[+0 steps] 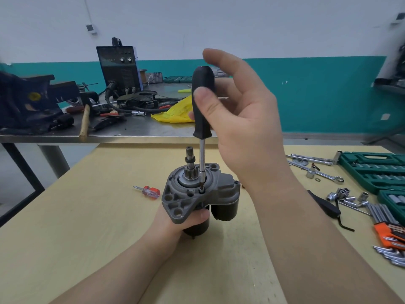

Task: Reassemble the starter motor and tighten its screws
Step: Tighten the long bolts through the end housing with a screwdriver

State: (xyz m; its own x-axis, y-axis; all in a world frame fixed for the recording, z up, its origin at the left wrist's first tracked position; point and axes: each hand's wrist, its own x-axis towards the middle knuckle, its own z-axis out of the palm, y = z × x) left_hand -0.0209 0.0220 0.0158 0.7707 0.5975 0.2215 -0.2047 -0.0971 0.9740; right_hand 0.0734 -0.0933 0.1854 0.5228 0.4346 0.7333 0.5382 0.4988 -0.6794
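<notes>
Starter motor (198, 194) upright on my desk (87, 216), my left hand (186, 218) gripping its body. My right hand (241, 119) pinches the black screwdriver (202, 102) handle, remaining fingers spread; tip seated in a housing screw (201, 190).

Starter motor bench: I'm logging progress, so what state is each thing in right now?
Starter motor: upright, gripped from below by left hand.
Black screwdriver: vertical, tip in a housing screw, pinched by right hand.
Red screwdriver: lying unused on table.
Socket case: open.
</notes>
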